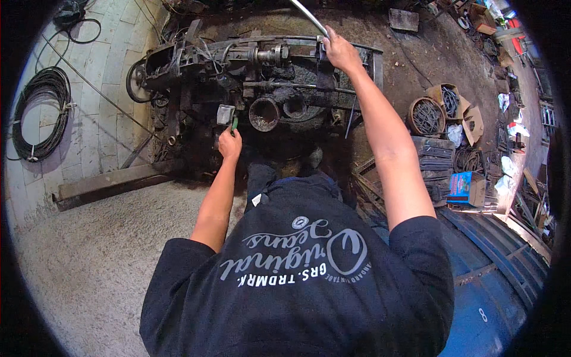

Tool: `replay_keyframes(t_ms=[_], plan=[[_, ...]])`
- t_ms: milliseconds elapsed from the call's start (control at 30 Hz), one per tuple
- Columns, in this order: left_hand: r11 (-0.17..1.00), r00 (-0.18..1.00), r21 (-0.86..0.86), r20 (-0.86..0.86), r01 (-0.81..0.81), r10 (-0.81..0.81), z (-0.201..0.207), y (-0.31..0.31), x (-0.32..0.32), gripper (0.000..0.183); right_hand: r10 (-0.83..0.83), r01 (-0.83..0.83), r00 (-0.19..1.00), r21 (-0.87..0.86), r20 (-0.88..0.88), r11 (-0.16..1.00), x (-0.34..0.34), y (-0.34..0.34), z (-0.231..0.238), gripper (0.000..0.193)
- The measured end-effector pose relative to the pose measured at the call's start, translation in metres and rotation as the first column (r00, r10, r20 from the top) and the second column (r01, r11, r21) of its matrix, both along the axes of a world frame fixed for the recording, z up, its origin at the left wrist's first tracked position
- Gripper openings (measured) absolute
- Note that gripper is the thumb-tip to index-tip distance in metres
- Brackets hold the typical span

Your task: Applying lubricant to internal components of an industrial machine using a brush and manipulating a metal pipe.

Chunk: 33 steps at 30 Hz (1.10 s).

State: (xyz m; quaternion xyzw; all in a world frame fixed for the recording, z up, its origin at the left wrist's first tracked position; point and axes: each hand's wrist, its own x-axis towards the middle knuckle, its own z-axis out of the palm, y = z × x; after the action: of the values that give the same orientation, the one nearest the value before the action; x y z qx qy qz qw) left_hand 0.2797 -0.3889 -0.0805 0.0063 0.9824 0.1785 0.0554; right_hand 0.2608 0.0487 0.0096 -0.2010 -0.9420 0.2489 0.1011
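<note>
While the right hand grips a bar, the left steadies a small grey piece at the machine

As we look down through the head view, we see the right hand (pixel 343 53) closed around the lower part of a shiny metal bar (pixel 309 15), reaching out over the greasy machine (pixel 267 59). The left hand (pixel 231 143), nearer the body, is curled around a green handle (pixel 235 123), with a squarish grey block (pixel 226 114) just beyond its fingers. We cannot tell whether block and handle are one tool.

Just right of the left hand, a round rusty pipe mouth (pixel 264 115) faces us. Well to the right of the right hand stands a round basket (pixel 410 115) of thin metal pieces; well to the left of the left hand lies a cable coil (pixel 41 113).

We judge the work to be partway through: both hands are engaged, yet we can make out no finished piece, and what is left does not show.

The bar's long axis slants from the right hand away from the body and to the left, its far end out of view. The block shows us a flat, pale face and no clear long axis; the handle below it points back towards the left palm.
</note>
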Motion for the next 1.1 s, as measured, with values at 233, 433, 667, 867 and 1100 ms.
replay_keyframes(t_ms=[233,433,667,867,1100], plan=[[1.0,1.0,0.006,0.005,-0.002,0.002,0.0037,0.0009,0.0011,0.032,-0.001,0.001,1.0,0.005,-0.011,1.0,0.0006,-0.0009,0.0009,0.049],[1.0,1.0,0.002,0.002,-0.017,0.017,-0.0004,-0.0007,0.0008,0.032,0.008,-0.008,1.0,0.003,-0.012,1.0,0.0013,-0.0013,0.003,0.049],[1.0,1.0,0.0,0.015,-0.008,0.008,-0.0004,-0.0001,-0.0001,0.034,0.008,-0.008,1.0,0.021,0.002,1.0,0.001,-0.0018,0.003,0.049],[1.0,1.0,-0.002,0.025,0.003,-0.003,-0.0043,-0.0037,-0.0024,0.034,0.014,-0.013,0.999,0.018,-0.03,1.0,-0.0021,-0.0005,-0.0039,0.048],[1.0,1.0,0.011,0.014,0.017,-0.018,0.001,-0.0009,-0.0006,0.033,0.007,-0.007,1.0,-0.019,-0.016,1.0,-0.0012,0.0003,-0.0032,0.048]])
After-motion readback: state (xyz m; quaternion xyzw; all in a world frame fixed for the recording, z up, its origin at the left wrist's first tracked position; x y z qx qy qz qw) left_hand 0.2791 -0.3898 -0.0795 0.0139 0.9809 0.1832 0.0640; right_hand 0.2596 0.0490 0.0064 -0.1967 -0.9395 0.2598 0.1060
